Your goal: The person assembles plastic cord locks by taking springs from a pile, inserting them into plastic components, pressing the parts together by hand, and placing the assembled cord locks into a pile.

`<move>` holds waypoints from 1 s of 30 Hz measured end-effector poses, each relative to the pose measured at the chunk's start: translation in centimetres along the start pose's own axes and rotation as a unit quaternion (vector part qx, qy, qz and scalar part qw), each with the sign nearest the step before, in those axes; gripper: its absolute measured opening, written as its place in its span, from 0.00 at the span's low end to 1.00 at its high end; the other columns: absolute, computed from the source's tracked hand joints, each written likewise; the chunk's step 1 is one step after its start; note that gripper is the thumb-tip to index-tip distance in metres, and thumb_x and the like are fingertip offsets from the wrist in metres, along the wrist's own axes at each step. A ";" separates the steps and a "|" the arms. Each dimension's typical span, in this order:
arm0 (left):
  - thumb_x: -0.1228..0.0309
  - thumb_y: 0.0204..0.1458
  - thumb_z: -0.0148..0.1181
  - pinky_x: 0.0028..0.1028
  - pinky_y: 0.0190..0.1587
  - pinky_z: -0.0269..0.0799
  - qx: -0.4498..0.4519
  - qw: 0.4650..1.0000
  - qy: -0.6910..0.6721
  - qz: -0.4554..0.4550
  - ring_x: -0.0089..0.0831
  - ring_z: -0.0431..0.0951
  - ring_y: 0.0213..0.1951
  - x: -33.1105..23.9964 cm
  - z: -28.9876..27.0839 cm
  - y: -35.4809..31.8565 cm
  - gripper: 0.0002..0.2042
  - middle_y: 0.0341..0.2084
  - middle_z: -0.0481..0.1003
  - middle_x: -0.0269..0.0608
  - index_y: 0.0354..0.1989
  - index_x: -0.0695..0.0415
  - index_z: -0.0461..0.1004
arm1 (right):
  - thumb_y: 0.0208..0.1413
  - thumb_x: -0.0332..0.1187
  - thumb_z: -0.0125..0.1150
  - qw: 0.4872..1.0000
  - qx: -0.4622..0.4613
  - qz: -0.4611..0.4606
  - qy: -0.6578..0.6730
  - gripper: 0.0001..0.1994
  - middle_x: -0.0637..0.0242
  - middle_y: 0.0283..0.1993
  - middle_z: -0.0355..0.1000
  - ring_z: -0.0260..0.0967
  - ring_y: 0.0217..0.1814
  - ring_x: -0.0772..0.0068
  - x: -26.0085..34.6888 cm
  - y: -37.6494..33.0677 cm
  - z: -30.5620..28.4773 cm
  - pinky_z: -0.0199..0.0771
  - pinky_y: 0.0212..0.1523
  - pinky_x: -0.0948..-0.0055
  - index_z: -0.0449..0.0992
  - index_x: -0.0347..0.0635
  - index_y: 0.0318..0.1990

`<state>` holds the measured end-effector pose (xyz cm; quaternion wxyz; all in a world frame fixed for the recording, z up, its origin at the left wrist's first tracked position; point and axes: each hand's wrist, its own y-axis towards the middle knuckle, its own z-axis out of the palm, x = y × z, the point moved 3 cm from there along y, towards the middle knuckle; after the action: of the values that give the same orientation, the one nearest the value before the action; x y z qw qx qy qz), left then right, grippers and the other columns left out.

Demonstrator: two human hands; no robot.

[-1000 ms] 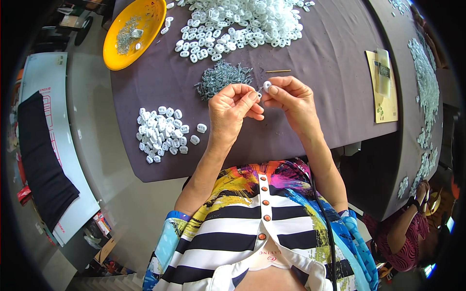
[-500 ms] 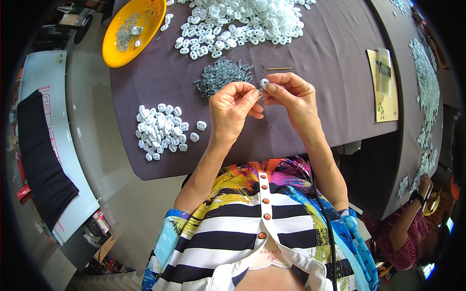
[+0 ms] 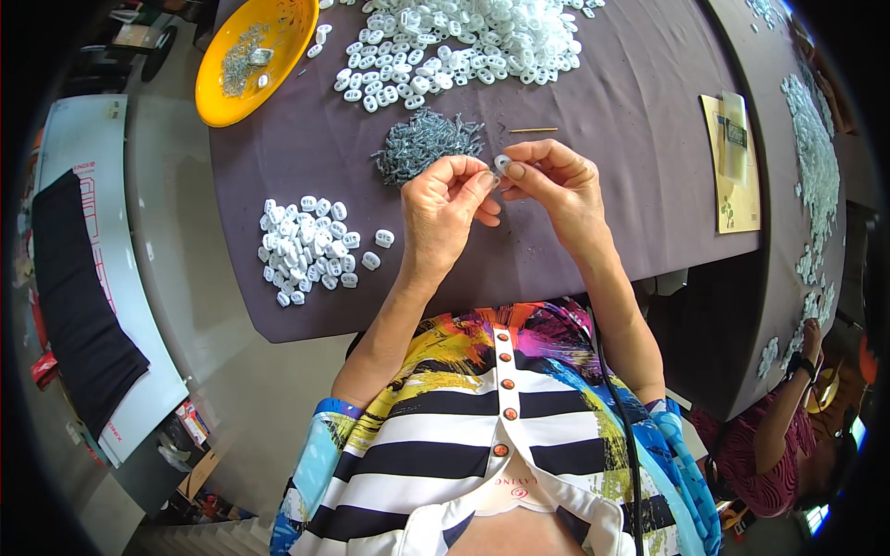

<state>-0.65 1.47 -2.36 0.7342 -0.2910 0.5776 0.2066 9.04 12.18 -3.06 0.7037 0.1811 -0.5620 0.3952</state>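
Observation:
Over the dark cloth, my two hands meet at the fingertips. My right hand [image 3: 564, 190] pinches a small white oval plastic piece [image 3: 502, 164] between thumb and forefinger. The thumb and forefinger of my left hand [image 3: 443, 208] are pressed together right beside it; what they hold is too small to make out. Just beyond my left hand lies a heap of small grey metal pins or screws [image 3: 426, 146]. A pile of white plastic pieces [image 3: 304, 246] sits to its left, and a large heap of paler two-holed pieces [image 3: 473, 42] spreads at the far side.
A yellow dish [image 3: 215, 107] with small metal parts stands at the far left. A thin brass-coloured rod [image 3: 533, 130] lies past my right hand. Card packaging [image 3: 740, 204] rests at the right edge. Another person's arm [image 3: 788, 394] reaches a neighbouring table with more pieces.
The white piece in my right hand has shifted and tilted slightly. My hands stay almost in place. At the right, the other person's hand has moved a little.

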 end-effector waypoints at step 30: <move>0.74 0.47 0.61 0.20 0.27 0.75 -0.064 0.972 -0.174 -0.147 0.22 0.76 0.22 1.7 -0.5 0.2 0.05 0.23 0.76 0.38 0.28 0.62 0.74 | 0.43 0.18 0.60 0.962 0.020 -0.144 -0.230 0.16 0.70 0.35 0.70 0.67 0.36 0.83 0.2 -0.6 1.8 0.70 0.36 0.81 0.72 0.38 0.43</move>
<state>-0.76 1.23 -4.14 0.8256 -0.3786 0.3773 0.1807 8.32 10.68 -2.19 0.6008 0.3604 -0.6688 0.2487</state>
